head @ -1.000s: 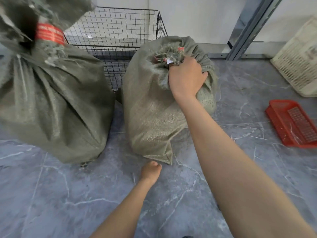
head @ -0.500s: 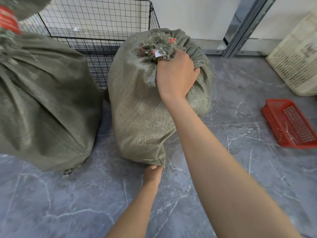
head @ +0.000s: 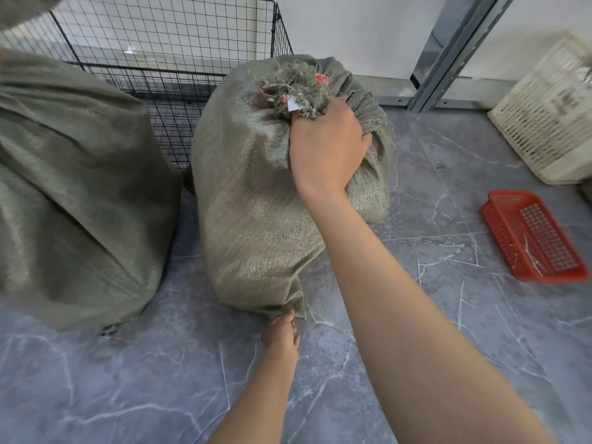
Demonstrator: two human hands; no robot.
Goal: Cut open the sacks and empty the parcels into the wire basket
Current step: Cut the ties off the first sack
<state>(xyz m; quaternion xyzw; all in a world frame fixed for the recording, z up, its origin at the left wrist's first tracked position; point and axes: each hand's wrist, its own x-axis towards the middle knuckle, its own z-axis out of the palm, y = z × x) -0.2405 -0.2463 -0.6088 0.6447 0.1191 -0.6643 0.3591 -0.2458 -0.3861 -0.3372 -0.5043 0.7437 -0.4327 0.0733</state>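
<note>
A full grey-green woven sack [head: 256, 200] stands on the floor in the middle, its frayed neck tied with red tape. My right hand [head: 326, 149] grips the bunched neck just below the tie. My left hand [head: 282, 331] reaches the sack's bottom corner on the floor and pinches it with the fingertips. A second, larger sack [head: 73, 193] stands at the left. The black wire basket [head: 166, 52] stands behind both sacks against the wall; no parcels show in the part I can see.
A red plastic tray [head: 531, 235] lies on the grey marble floor at the right. A cream lattice crate [head: 551, 110] sits at the far right. A grey metal post [head: 455, 49] rises behind the middle sack.
My left hand has moved forward from the bare floor to the sack's bottom corner. My right hand keeps its grip on the neck, and the view has shifted closer.
</note>
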